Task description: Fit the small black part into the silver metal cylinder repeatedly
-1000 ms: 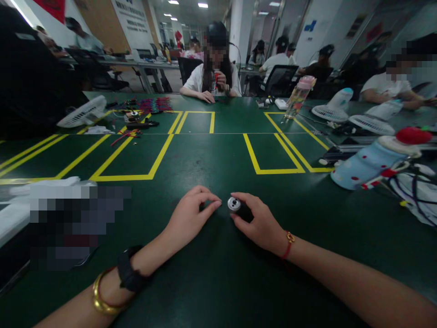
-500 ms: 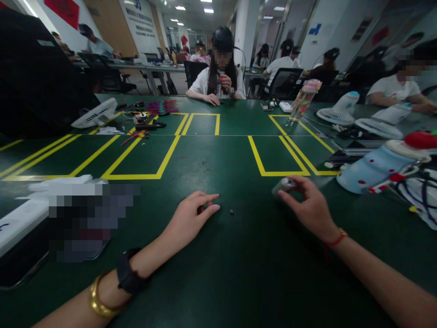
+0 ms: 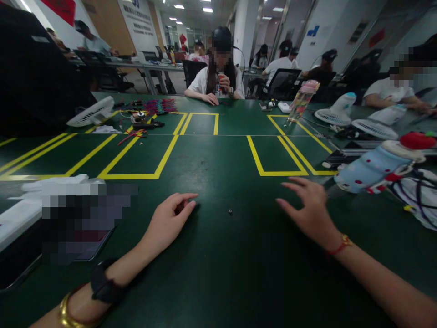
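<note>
Right hand (image 3: 309, 209): grip spread, empty; cylinder held earlier gone. Left hand (image 3: 167, 218): grip parted, empty, shifted left. Small ring (image 3: 230, 211): worktop (image 3: 218, 282), below frame centre, hole upward; long axis indiscernible.

One camera, worn on the person's head, gives the single view; it faces forward and tilts down across a dark green worktop (image 3: 205, 273). It looks from above the near side, so the forearms (image 3: 378, 280) enter from the two bottom corners, and the left hand (image 3: 170, 216) and right hand (image 3: 310, 207) lie close to the lens, either side of the middle. The sweep is wide, from a large black object (image 3: 37, 73) at the left edge to a blue bottle (image 3: 368, 168) near the right. Beyond the worktop's far edge a seated person (image 3: 201, 85) faces the camera, with ceiling lights (image 3: 207, 9) at the very top, deep in the distance
</note>
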Available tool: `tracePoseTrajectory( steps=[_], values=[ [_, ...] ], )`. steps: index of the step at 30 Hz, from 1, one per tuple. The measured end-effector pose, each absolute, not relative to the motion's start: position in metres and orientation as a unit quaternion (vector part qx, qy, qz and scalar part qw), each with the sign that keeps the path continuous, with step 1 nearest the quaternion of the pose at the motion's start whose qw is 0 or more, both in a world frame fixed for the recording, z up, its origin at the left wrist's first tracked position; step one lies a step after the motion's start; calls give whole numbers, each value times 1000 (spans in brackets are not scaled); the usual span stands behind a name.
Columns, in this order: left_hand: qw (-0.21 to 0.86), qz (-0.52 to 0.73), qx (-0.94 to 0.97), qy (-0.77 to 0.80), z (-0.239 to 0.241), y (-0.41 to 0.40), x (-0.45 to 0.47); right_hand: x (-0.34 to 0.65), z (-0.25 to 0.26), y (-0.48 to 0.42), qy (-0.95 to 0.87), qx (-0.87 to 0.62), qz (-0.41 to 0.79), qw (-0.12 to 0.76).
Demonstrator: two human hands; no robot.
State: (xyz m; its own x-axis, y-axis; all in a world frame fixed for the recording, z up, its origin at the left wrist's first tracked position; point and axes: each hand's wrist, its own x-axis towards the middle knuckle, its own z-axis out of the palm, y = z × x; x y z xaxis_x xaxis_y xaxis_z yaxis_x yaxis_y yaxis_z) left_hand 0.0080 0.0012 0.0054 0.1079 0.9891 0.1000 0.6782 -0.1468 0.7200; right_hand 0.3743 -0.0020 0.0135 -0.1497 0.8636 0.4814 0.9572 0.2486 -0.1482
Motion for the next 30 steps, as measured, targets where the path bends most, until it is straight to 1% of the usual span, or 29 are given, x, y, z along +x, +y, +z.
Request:
tracePoseTrajectory(
  steps=[1, 3, 5, 7, 10, 12, 13, 15, 17, 19, 21, 23, 27, 30],
  values=[
    [255, 297, 701, 597, 4, 1, 7, 347, 14, -2, -798, -563, -31, 211],
    [238, 297, 710, 592, 2, 0, 5, 301, 13, -1, -842, -503, 55, 186],
    [229, 298, 719, 585, 1, 0, 3, 273, 13, 2, -858, -470, 103, 180],
    [229, 300, 721, 580, 0, 0, 3, 271, 16, 8, -853, -470, 118, 196],
    [235, 302, 721, 578, 0, -1, 4, 312, 25, 19, -810, -516, 76, 267],
    [242, 302, 719, 577, 1, -1, 5, 360, 33, 24, -761, -565, -8, 319],
    [246, 300, 719, 577, 1, -1, 6, 387, 37, 25, -728, -597, -64, 330],
    [253, 299, 719, 574, 2, -2, 8, 440, 43, 22, -645, -667, -173, 330],
    [258, 297, 719, 572, 3, -3, 9, 483, 43, 15, -565, -744, -210, 288],
    [262, 295, 719, 572, 4, -4, 10, 510, 39, 8, -518, -801, -181, 239],
    [263, 294, 719, 573, 5, -4, 10, 522, 32, 3, -499, -829, -130, 218],
    [261, 294, 719, 574, 5, -5, 10, 523, 28, 3, -484, -838, -106, 230],
    [259, 295, 721, 571, 6, -5, 9, 513, 29, 6, -465, -834, -111, 275],
    [264, 298, 719, 570, 6, -5, 9, 508, 31, 8, -487, -835, -63, 250]
  ],
)
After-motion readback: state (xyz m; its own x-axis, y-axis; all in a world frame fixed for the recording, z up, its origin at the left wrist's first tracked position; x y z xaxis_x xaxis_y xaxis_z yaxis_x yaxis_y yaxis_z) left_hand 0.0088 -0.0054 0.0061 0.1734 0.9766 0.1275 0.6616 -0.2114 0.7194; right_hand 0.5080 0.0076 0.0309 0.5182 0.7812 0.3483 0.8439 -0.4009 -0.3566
